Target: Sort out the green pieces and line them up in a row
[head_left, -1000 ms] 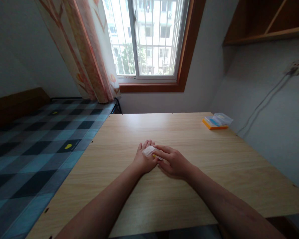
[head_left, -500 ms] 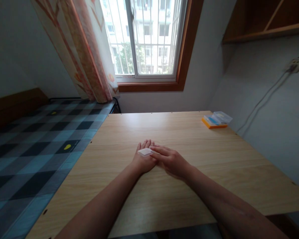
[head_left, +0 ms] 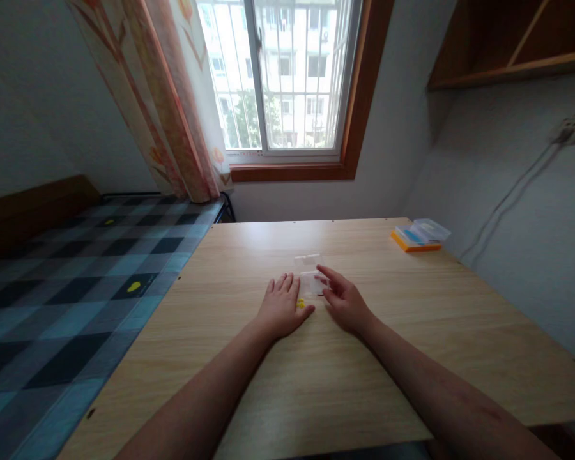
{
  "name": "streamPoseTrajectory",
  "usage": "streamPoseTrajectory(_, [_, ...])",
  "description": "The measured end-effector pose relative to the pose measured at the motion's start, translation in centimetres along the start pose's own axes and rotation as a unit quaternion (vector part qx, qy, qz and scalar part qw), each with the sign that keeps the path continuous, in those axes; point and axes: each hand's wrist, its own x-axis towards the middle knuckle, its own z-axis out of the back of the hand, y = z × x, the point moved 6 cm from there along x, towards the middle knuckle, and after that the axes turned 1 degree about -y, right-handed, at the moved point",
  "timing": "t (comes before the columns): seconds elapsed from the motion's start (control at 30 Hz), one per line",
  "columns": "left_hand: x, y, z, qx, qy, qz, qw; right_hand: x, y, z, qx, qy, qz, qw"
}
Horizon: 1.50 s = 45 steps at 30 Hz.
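left hand [head_left: 278, 311] is laid flat, grip spread, perhaps to fence yellow pieces [head_left: 301, 303]; right hand [head_left: 347, 305] is curled at clear box [head_left: 310, 283]; firm hold cannot be told

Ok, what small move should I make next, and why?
Probably gather the small yellow pieces with your left hand: they lie beside its thumb, while your right hand is at the right side of the clear rectangular plastic box.

No words or numbers could be read. The checked sheet [head_left: 67, 358] had a yellow heart [head_left: 134, 287] in a dark square [head_left: 119, 291], with tiny marks [head_left: 147, 284] beside it. The coloured specks [head_left: 246, 154] low on the window frame [head_left: 301, 157] were too small to read.
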Motion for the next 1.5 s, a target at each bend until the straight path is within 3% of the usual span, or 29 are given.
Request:
streamPoseTrajectory(0.1, [0.0, 0.1, 0.2, -0.012, 0.002, -0.007, 1.0, 0.6, -1.6, 1.1, -0.004, -0.019, -0.032, 0.999])
streamPoseTrajectory(0.27, [0.5, 1.2, 0.6, -0.087, -0.026, -0.015, 0.996, 1.2, -2.3, 2.5, -0.17, -0.038, -0.057, 0.983])
streamPoseTrajectory(0.43, [1.1, 2.2, 1.8, -0.194, -0.121, -0.045, 0.972, 1.4, -1.3, 1.7, -0.324, -0.008, -0.072, 0.943])
streamPoseTrajectory(0.57, [0.5, 0.5, 2.8, -0.168, -0.158, -0.139, 0.963, 1.4, -1.3, 0.5, -0.386, 0.036, -0.082, 0.918])
streamPoseTrajectory(0.7, [-0.1, -1.5, 3.4, -0.102, -0.163, -0.199, 0.961, 1.4, -1.4, 0.4, -0.374, 0.041, -0.084, 0.923])
streamPoseTrajectory(0.93, [-0.5, -2.4, 4.6, -0.021, -0.173, -0.223, 0.959, 1.6, -1.0, 0.6, -0.253, 0.02, -0.058, 0.965])
streamPoseTrajectory(1.13, [-0.6, -3.2, 4.7, 0.013, -0.153, -0.249, 0.956, 1.2, -0.8, 0.0, -0.212, 0.046, -0.028, 0.976])
streamPoseTrajectory(1.27, [-0.1, -0.3, 6.2, 0.024, -0.231, -0.175, 0.957, 1.1, -0.7, 0.0, -0.22, 0.039, -0.015, 0.975])
streamPoseTrajectory(1.4, [-0.4, 6.1, 8.3, 0.034, -0.329, -0.013, 0.944, 1.3, -1.0, 0.5, -0.234, 0.008, -0.029, 0.972])
streamPoseTrajectory(1.5, [-1.1, 10.9, 8.7, 0.02, -0.355, 0.102, 0.929, 1.3, -1.1, 0.7, -0.242, 0.001, -0.032, 0.97])
